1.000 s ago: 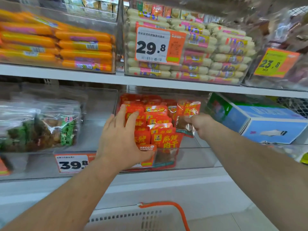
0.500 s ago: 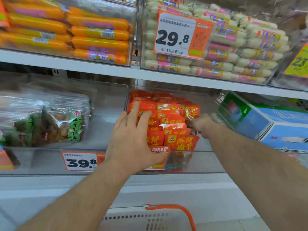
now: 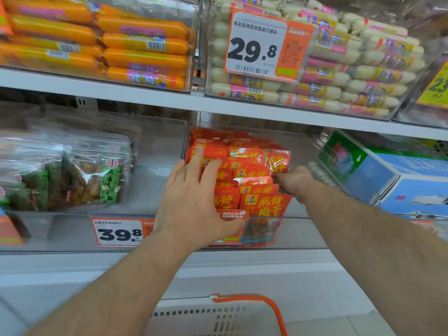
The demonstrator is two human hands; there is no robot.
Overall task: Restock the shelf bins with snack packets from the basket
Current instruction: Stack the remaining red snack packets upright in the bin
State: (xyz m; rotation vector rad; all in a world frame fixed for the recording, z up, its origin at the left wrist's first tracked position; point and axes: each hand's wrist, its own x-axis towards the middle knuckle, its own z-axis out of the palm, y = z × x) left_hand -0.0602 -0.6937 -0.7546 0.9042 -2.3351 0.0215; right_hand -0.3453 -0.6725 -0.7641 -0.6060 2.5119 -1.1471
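Shop shelving, two tiers, under even white light.

Above, on the white upper shelf point(image 3: 145, 93): orange sausages point(image 3: 143, 42) in a clear bin at left, pale sausages point(image 3: 363, 76) in the bin beside them, fronted by a 29.8 price tag point(image 3: 257, 44); a yellow tag point(image 3: 436, 88) cut off at the right edge. Below: clear bags of dried meat point(image 3: 92, 175) at left behind a 39.8 price tag point(image 3: 118, 232), a blue and green carton point(image 3: 397, 175) lying tilted at right. Underneath, a plain white shelf front point(image 3: 254, 270) and pale floor point(image 3: 363, 326).
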